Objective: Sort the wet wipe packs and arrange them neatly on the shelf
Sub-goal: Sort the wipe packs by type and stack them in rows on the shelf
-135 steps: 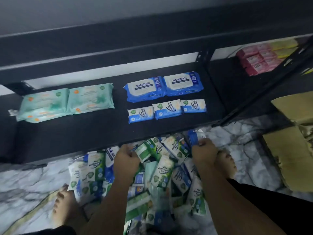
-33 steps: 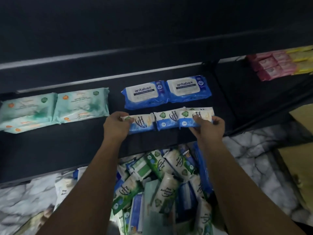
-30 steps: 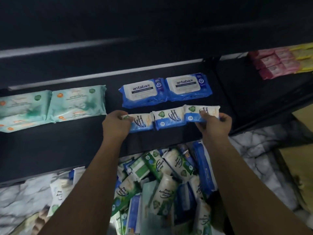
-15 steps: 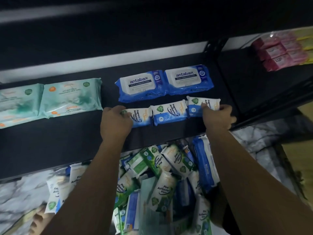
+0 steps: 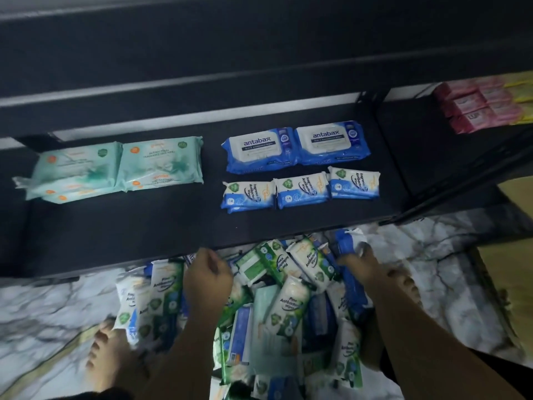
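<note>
- We're facing the black shelf [image 5: 129, 226], and the sorted packs lie flat on it.
- Far left: 2 mint-green packs [image 5: 160, 163] side by side and touching. The left one sits on more of the same kind.
- Back row, middle right: 2 big blue packs [image 5: 259, 150], edge to edge.
- Just in front of those: 3 small blue-and-white packs [image 5: 301, 189] in a row, with the rightmost set a bit further back.
- The unsorted pile [image 5: 288, 295] of green, white and blue packs is on the marble floor [image 5: 43, 307], just below the shelf's front edge.
- Our left hand [image 5: 207, 280] hangs over the pile's left side with the fingers curled in. It's blurry, so we can't tell if it's got anything.
- Our right hand [image 5: 357, 264] is at the pile's far right corner, fingertips touching a blue pack [image 5: 344, 243] that sticks up there. We can't tell whether it's actually gripped.
- Next bay over on the right: pink packs [image 5: 476, 111], with yellow packs [image 5: 522, 82] beside them.
</note>
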The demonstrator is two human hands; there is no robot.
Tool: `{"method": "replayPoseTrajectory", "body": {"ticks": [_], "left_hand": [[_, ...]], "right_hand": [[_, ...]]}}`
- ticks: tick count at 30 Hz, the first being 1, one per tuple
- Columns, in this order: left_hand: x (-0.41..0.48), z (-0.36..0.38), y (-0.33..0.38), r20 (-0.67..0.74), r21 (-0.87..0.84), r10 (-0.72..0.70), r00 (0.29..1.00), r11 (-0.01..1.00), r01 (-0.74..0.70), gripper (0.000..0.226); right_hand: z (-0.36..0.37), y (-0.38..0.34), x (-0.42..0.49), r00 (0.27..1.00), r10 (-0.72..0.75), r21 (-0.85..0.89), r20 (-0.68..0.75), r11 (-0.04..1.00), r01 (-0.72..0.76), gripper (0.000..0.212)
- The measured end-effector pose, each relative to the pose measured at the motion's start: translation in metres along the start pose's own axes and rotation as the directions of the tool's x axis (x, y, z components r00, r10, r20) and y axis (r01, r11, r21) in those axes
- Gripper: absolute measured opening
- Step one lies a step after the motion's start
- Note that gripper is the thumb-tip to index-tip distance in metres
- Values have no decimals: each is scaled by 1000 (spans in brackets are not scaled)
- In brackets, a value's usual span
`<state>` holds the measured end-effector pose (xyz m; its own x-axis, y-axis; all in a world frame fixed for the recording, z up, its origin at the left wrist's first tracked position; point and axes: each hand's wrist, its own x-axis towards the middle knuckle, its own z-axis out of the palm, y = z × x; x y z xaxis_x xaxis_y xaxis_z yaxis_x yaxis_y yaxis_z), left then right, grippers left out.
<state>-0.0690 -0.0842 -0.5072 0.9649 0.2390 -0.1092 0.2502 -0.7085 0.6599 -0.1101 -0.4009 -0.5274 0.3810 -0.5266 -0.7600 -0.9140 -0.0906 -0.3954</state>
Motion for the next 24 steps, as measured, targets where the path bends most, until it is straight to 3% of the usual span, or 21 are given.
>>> {"method": "replayPoseTrajectory", "body": {"ticks": [4, 7, 9, 12, 17, 18, 21, 24], "left_hand": [[-49, -11, -43, 115, 92, 71, 991, 992, -81, 25], [-74, -21, -69, 122, 205, 127, 984, 967, -150, 10], [-82, -25, -80, 89, 296, 163, 983, 938, -182, 31], [-92, -31, -79, 163, 320, 215, 963, 912, -257, 24], [-124, -19, -46, 528, 149, 86, 845, 970, -192, 29], [-133, -13, -41, 539, 135, 63, 840, 978, -160, 38], [-157, 0, -19, 528, 168, -20, 849, 982, -82, 101], [-171, 18, 4, 498, 254, -133, 857, 967, 2, 124]], "right_hand": [[3, 16, -8, 993, -81, -196, -81, 979, 63, 117], [-2, 15, -22, 995, -91, -339, -27, 938, 77, 114], [1, 11, -35, 989, -147, -291, -18, 947, 135, 105], [16, 5, -52, 966, -247, -91, -71, 966, 241, 89], [36, 6, -84, 948, -310, -91, -73, 948, 304, 92], [39, 13, -84, 948, -310, -91, -73, 949, 303, 95], [42, 30, -95, 958, -271, -86, -91, 961, 263, 106], [37, 41, -89, 959, -274, -115, -78, 958, 264, 109]]}}
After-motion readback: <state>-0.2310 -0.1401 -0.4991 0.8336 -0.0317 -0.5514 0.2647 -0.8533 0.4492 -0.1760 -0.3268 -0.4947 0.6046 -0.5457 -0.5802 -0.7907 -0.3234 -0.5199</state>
